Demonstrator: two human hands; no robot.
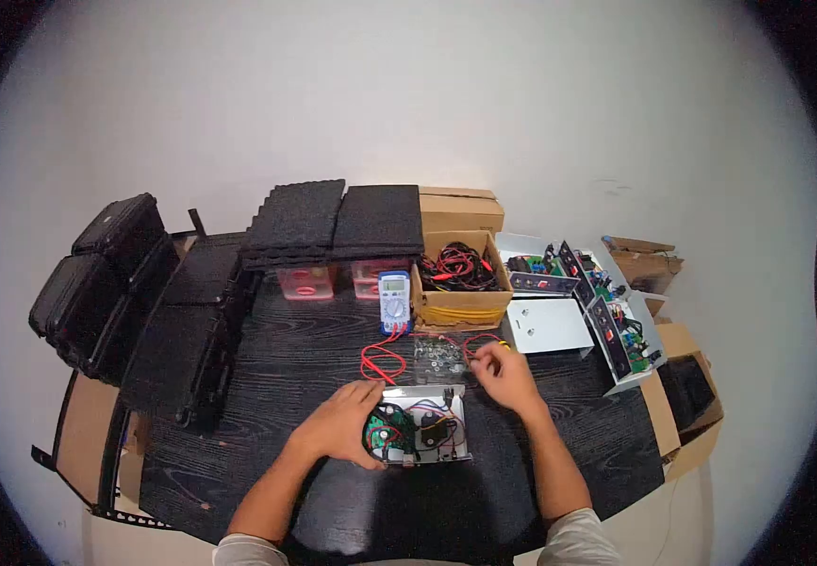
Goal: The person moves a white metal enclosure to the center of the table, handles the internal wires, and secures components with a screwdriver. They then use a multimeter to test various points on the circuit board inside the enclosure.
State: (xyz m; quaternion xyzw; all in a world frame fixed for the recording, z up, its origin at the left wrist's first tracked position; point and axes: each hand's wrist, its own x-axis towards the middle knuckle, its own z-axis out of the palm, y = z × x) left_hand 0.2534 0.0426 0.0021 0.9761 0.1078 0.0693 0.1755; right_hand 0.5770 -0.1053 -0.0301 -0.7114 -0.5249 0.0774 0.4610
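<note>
An open white metal case [458,400] lies on the table in front of me, with a green circuit board [382,436], a black component and loose coloured wires inside. My left hand [347,424] spans the case's left side, fingers at its far edge and thumb at the near edge. Beyond the case sits a clear tray of small metal parts [440,358]. To the right of that tray my right hand [504,375] is raised with its fingers pinched together; I cannot tell what they hold. A bit of yellow and a red lead [484,339] show by its fingertips.
A blue multimeter [394,300] with red leads stands behind the tray. A cardboard box of cables [460,274] is beside it. Open white units with circuit boards [616,330] and a white cover [548,325] lie right. Black cases [177,358] and foam sheets [380,222] stand left and back.
</note>
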